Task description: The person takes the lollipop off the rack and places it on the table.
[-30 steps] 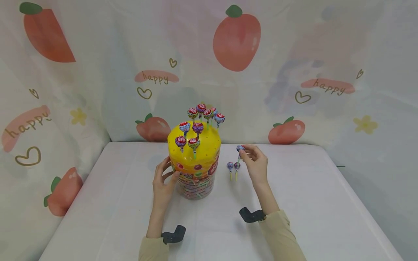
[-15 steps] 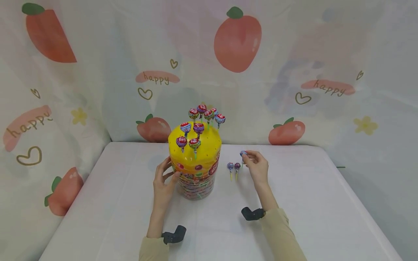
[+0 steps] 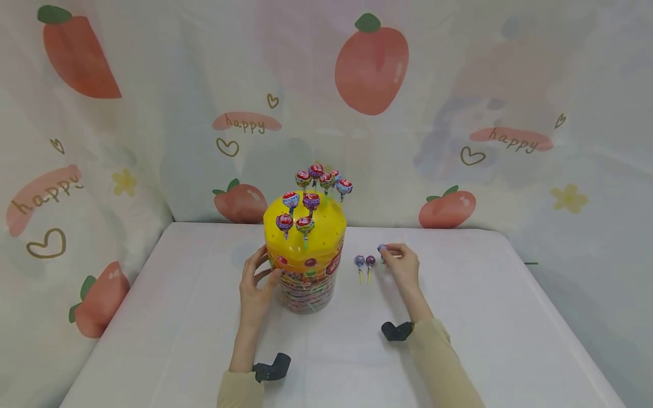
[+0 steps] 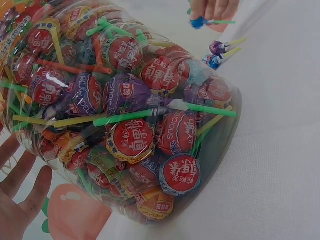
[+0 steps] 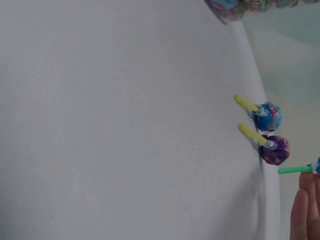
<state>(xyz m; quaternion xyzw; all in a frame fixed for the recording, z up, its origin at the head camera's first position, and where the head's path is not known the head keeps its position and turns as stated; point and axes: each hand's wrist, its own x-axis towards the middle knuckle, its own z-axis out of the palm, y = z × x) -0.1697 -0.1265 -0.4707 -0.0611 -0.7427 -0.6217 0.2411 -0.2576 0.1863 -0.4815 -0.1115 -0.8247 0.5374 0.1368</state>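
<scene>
Right hand right of centre in the head view, low over the white table, fingertips pinched on a blue-wrapped lollipop with a green stick, thumb and forefinger closed on it, the other fingers loosely curled. Just left of that, two more lollipops lying side by side on the cloth, yellow sticks pointing toward the lower edge of the frame, one blue-headed, one purple; in the right wrist view the same pair at right of frame, with the held green stick just below them and apart from them. Left hand at centre, fingers spread and nearly straight against the left side of the clear lollipop tub, palm close to the wall, nothing gripped. Yellow lid on top of the tub, wrapped lollipops standing upright in its holes. Tub packed with lollipops, plain in the left wrist view.
</scene>
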